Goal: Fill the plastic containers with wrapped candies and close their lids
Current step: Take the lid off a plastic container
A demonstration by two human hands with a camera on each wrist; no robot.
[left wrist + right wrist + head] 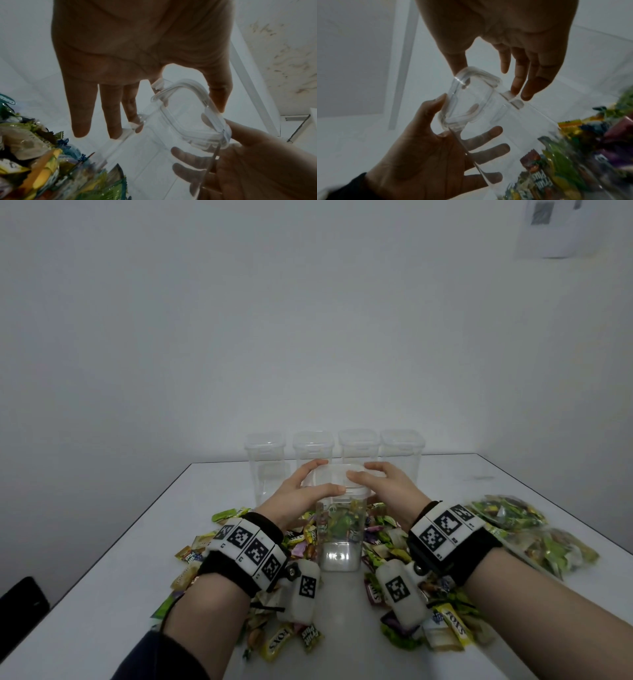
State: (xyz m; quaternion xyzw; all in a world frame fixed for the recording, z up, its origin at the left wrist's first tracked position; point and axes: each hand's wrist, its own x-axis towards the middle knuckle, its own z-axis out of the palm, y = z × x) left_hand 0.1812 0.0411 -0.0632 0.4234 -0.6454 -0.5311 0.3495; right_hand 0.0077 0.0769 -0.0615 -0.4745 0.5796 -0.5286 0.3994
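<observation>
The tall clear plastic container [339, 529] stands at the centre of the white table [144, 542], its clear lid [337, 479] set on top. At nine o'clock of it, my left hand [301, 494] holds the lid edge, thumb over the top and fingers beside the wall. At three o'clock, my right hand [387, 484] grips the other edge. Loose wrapped candies [274, 642] lie around the base. The container looks almost empty to me; candies behind show through it. If I press unevenly, the lid may sit crooked, or the light container may tip.
</observation>
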